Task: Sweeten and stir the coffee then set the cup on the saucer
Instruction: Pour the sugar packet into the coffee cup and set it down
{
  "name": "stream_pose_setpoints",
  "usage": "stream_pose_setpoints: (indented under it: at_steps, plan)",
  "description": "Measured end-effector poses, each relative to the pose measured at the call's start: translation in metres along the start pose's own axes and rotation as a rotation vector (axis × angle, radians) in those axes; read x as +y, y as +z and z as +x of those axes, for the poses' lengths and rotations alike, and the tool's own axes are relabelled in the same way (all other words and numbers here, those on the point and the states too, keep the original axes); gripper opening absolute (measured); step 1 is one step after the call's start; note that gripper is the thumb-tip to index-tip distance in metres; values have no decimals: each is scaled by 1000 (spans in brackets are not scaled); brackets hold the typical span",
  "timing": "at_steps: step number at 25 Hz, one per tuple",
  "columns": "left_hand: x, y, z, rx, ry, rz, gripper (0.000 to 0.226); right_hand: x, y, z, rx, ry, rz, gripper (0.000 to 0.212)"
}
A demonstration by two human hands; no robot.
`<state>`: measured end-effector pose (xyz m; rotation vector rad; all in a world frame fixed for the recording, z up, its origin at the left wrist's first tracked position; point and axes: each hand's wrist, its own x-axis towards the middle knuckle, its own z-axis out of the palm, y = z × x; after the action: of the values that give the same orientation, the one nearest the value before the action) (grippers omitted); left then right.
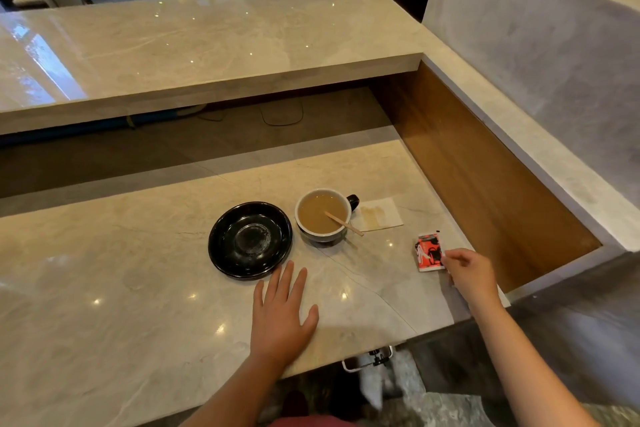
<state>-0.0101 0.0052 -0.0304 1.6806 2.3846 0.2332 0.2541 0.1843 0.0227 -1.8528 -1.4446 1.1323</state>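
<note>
Two hands out: left hand (282,315) open, flat on counter (104,288), likely bracing; right hand (467,272) pinches sugar packet (429,252) right of cup (323,215); saucer (221,246) waits left.

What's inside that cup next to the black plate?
The cup holds light brown milky coffee, filling it nearly to the rim. A thin wooden stirrer leans in it, its upper end poking over the rim. The stirrer's lower end is hidden under the coffee, as is the cup's bottom.
</note>
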Motion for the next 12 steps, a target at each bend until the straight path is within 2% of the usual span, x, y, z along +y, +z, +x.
stream_pose_setpoints:
  at_steps: [7,12]
  plan:
    - [1,-1,-1,1,0,-21,67,5,7,-3,185,-255,-496,15]
    - [0,0,-1,12,7,-23,66,18,19,-15,125,-721,-712,26]
